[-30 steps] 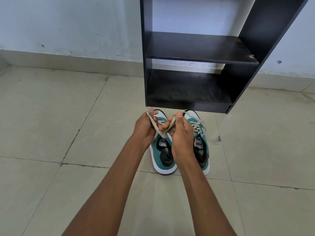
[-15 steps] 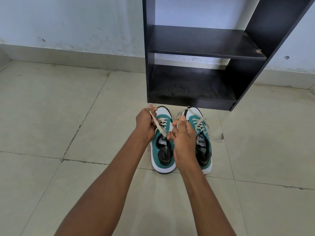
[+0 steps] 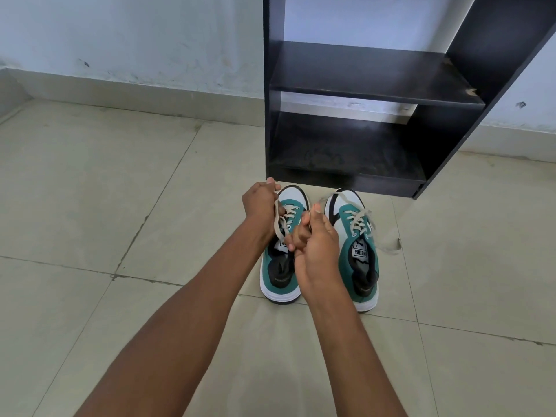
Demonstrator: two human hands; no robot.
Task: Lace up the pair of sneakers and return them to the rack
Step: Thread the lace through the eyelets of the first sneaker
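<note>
Two green, white and black sneakers stand side by side on the tiled floor, toes toward the black rack (image 3: 373, 91). Over the left sneaker (image 3: 278, 275), my left hand (image 3: 260, 207) is closed on one end of its beige lace (image 3: 278, 224). My right hand (image 3: 316, 245) pinches the other end just above the tongue and hides much of that shoe. The right sneaker (image 3: 358, 254) is laced, and its loose lace ends (image 3: 388, 245) trail onto the floor at its right.
The rack's two dark shelves, upper (image 3: 361, 73) and lower (image 3: 346, 149), hold nothing. It stands against a pale wall (image 3: 135, 34) with a skirting strip. Beige floor tiles (image 3: 90, 206) spread to the left and right of the shoes.
My hands have moved apart, the left up and left, the right down toward the tongue, drawing the lace tighter. The view has shifted slightly nearer the shoes.
</note>
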